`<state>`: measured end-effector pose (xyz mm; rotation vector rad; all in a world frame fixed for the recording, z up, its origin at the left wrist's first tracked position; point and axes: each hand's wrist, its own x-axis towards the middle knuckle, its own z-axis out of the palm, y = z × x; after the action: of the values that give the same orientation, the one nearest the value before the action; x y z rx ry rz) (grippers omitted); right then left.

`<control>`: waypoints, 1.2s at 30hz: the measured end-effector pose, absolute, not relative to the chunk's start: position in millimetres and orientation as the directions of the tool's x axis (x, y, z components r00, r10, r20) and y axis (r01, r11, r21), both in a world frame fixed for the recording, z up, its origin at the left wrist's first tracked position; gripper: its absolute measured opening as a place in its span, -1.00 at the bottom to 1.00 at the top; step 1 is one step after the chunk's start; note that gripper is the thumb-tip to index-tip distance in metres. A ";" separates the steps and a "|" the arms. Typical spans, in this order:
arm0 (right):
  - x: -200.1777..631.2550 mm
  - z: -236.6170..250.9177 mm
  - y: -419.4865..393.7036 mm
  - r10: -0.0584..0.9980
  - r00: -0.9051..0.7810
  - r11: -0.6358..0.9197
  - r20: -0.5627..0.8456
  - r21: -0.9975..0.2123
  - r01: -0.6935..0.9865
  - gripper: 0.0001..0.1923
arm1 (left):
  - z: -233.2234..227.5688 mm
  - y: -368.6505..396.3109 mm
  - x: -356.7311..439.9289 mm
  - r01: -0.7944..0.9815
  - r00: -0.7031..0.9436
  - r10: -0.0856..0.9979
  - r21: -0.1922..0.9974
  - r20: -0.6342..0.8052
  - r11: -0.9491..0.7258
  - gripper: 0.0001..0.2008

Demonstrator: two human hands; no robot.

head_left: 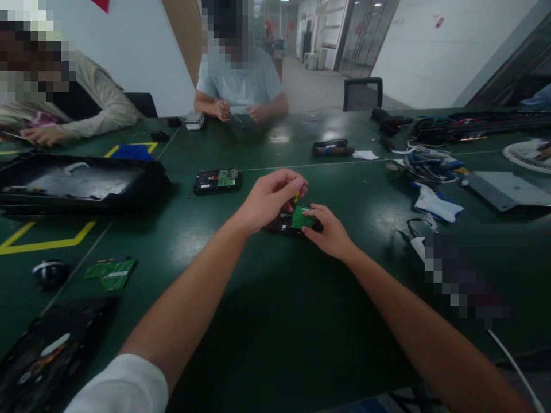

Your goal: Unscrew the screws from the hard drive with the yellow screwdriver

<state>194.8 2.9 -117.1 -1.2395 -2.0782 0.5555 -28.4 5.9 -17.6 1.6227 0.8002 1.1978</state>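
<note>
Here, left hand [271, 198] pinching above hard drive [293, 222], right hand [329, 232] steadying it.

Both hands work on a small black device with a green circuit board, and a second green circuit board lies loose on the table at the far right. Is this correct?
Not quite. The head view shows the loose green circuit board at the left, beside the yellow floor-style marking. The left hand and right hand do work on the small black device with a green circuit board.

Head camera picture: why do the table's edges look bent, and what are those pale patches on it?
Head view: a wide lens bows the far wall lines and the green table; the pale patches are ceiling-light glare; both hands, left hand and right hand, look slightly soft.
</note>
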 end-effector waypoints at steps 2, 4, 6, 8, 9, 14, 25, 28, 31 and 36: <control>193.6 -118.3 3.4 0.892 -0.336 0.451 0.304 -0.651 0.610 -0.51 | -17.6 5.6 -28.2 -0.025 0.309 0.887 0.935 0.343 -0.353 -0.70; 192.0 -118.1 3.1 0.898 -0.334 0.438 0.286 -0.654 0.617 -0.46 | -17.4 5.3 -28.0 -0.021 0.307 0.888 0.935 0.343 -0.354 -0.71; 189.9 -116.2 2.0 0.905 -0.337 0.422 0.261 -0.656 0.626 -0.43 | -17.3 5.3 -28.0 -0.018 0.307 0.887 0.934 0.346 -0.358 -0.71; 187.4 -113.4 0.4 0.912 -0.338 0.403 0.232 -0.658 0.635 -0.40 | -17.5 5.8 -28.0 -0.015 0.309 0.886 0.933 0.347 -0.360 -0.70; 186.1 -112.0 -0.4 0.916 -0.336 0.392 0.218 -0.659 0.642 -0.39 | -17.7 6.1 -28.1 -0.013 0.310 0.886 0.933 0.346 -0.360 -0.70; 181.2 -108.7 -3.4 0.943 -0.299 0.320 0.149 -0.659 0.680 -0.34 | -18.8 7.3 -28.1 -0.015 0.311 0.888 0.936 0.338 -0.352 -0.69; 179.1 -111.8 -5.9 0.964 -0.248 0.249 0.091 -0.625 0.740 -0.30 | -17.7 5.5 -26.8 -0.009 0.314 0.889 0.938 0.332 -0.347 -0.69; 177.8 -112.3 -7.7 0.968 -0.219 0.245 0.119 -0.631 0.737 -0.31 | -17.2 5.1 -27.0 -0.004 0.310 0.890 0.937 0.334 -0.350 -0.68; 177.4 -112.5 -8.8 0.962 -0.229 0.271 0.147 -0.614 0.741 -0.32 | -17.0 5.0 -27.0 -0.002 0.312 0.889 0.935 0.336 -0.353 -0.69; 178.4 -112.1 -9.7 0.958 -0.234 0.287 0.168 -0.636 0.716 -0.34 | -16.4 4.3 -27.0 -0.003 0.316 0.890 0.938 0.329 -0.346 -0.71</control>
<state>178.4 -9.7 -112.1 -1.4930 -2.0280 0.5936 -27.0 4.3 -16.4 1.6337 0.8192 1.1796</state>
